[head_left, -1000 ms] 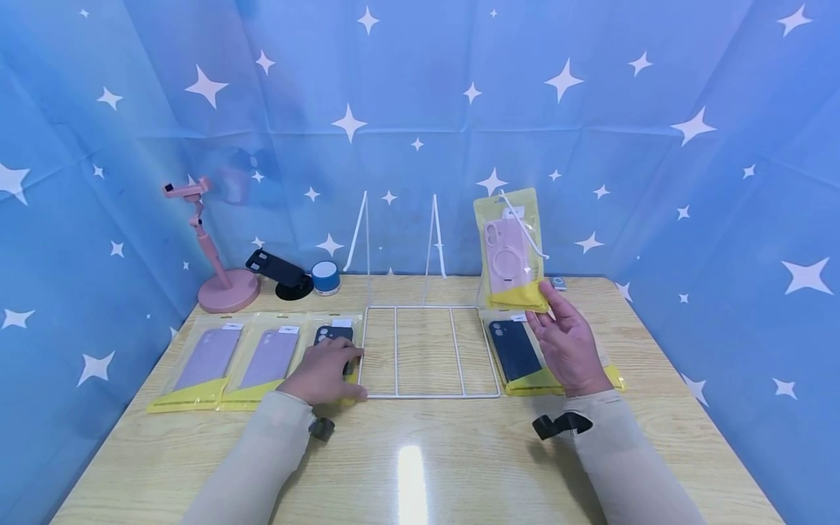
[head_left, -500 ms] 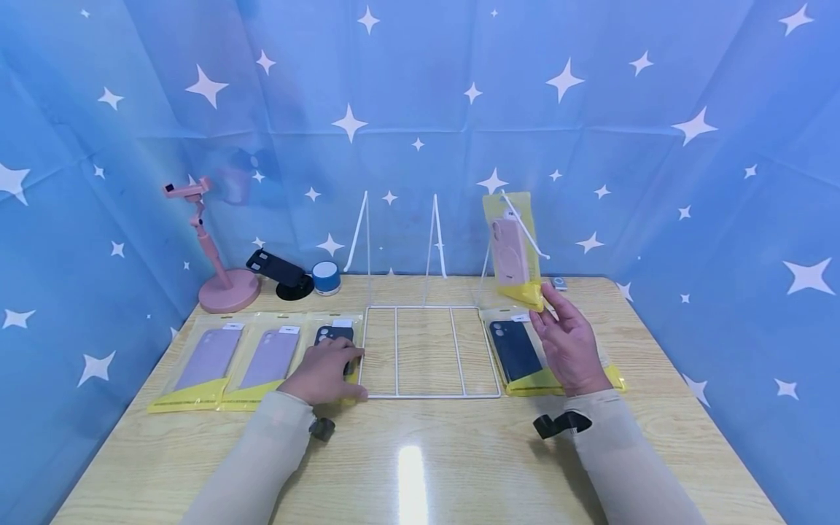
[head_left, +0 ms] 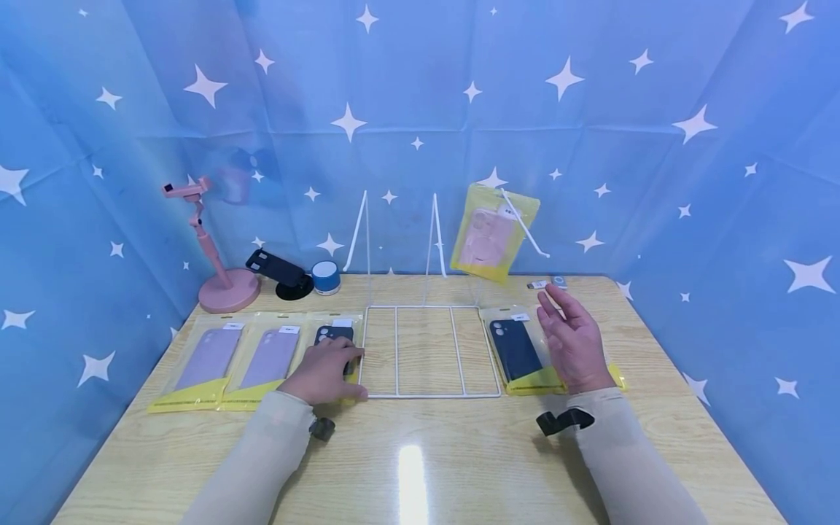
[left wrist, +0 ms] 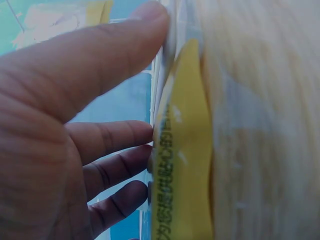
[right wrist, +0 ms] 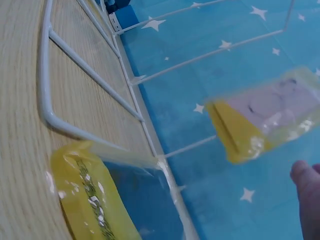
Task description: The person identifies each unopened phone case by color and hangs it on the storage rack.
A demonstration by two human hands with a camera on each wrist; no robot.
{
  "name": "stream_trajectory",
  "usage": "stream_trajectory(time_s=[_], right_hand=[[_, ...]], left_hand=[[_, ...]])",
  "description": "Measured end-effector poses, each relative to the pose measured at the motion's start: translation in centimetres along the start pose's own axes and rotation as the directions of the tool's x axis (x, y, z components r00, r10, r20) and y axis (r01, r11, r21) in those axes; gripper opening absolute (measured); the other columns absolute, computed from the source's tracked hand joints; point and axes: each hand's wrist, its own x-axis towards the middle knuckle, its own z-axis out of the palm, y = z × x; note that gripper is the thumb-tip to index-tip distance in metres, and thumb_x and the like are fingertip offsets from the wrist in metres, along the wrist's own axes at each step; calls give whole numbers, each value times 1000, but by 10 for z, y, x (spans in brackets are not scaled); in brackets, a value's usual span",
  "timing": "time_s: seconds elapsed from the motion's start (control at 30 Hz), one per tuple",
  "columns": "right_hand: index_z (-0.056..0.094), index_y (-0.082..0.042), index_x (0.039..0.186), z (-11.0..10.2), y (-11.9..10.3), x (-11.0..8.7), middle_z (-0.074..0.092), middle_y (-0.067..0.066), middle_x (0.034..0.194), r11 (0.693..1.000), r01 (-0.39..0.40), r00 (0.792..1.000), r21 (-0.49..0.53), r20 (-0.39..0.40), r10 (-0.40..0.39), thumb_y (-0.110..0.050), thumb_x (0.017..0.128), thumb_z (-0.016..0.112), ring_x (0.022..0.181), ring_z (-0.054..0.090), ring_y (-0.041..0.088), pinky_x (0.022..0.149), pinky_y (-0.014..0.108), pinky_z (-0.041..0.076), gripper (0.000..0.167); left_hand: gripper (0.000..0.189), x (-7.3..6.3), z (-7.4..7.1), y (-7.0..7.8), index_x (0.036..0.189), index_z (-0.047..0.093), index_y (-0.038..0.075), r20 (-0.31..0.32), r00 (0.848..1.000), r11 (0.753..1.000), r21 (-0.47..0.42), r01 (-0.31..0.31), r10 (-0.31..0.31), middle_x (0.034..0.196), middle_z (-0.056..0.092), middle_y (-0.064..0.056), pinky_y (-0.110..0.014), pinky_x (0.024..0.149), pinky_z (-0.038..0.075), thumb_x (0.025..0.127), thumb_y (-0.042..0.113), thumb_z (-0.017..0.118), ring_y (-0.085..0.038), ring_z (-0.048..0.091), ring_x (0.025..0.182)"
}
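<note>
A white wire rack [head_left: 429, 397] stands on the table, with three arms rising at its back. From its right arm hangs a yellow-edged clear bag with a pink phone case [head_left: 488, 237] inside, tilted to the left. My right hand [head_left: 572, 343] is below and right of this bag, apart from it, with fingers extended and nothing in them. My left hand [head_left: 324, 370] lies over a bagged dark phone case [head_left: 333, 335], its fingertips and thumb at the rack's left edge. The left wrist view shows the fingers nearly straight against the yellow bag end [left wrist: 185, 150].
Two bagged lilac phone cases [head_left: 269, 357] lie at the left, and a bagged dark case [head_left: 515, 350] at the right of the rack. Along the back stand a pink stand [head_left: 228, 292], a black phone holder [head_left: 282, 270] and a blue round speaker [head_left: 326, 277].
My right hand has let go of the pink case's bag, which has swung left and hangs tilted from the right arm. The left hand has stayed in place.
</note>
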Motion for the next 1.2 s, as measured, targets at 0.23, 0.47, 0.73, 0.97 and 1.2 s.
stream_trajectory(time_s=[0.23, 0.47, 0.73, 0.97, 1.2], right_hand=[[38, -16, 164, -20, -16, 3, 32, 7, 171, 890, -118, 993, -440, -73, 95, -28, 108, 62, 158, 32, 29, 122, 32, 39, 62], [31, -9, 166, -46, -35, 3, 31, 26, 168, 613, -208, 965, -763, -55, 258, -48, 106, 61, 152, 33, 51, 117, 70, 34, 78], [30, -2, 164, -72, -47, 1, 32, 39, 161, 374, -235, 914, -897, -73, 399, -57, 101, 65, 142, 37, 61, 105, 71, 45, 91], [24, 0, 165, -95, -43, 2, 25, 44, 160, 265, -271, 856, -925, -105, 507, -58, 96, 71, 140, 34, 65, 104, 73, 44, 102], [23, 0, 166, -103, -37, 3, 21, 48, 158, 226, -284, 827, -932, -119, 550, -51, 92, 78, 139, 30, 69, 105, 75, 41, 105]], left_hand=[[82, 2, 2, -3, 146, 64, 15, -3, 1000, 1000, 10, -14, 14, 145, 59, -8, -55, 115, 40, 77, 50, 92, -32, 51, 131], [82, 3, 2, -4, 147, 64, 16, 0, 1000, 1000, 9, -15, 15, 146, 58, -9, -56, 116, 39, 77, 51, 91, -32, 51, 132], [83, 3, 1, -4, 148, 63, 17, 7, 1000, 1000, 12, -5, 5, 149, 57, -8, -56, 118, 37, 78, 51, 91, -32, 49, 135], [82, 5, 2, -4, 148, 63, 19, 2, 1000, 1000, 8, 8, -8, 149, 57, -6, -56, 119, 37, 77, 51, 91, -31, 49, 136], [82, 5, 5, -6, 147, 63, 19, 2, 1000, 1000, 9, 3, -3, 149, 57, -6, -55, 118, 38, 77, 52, 91, -31, 49, 135]])
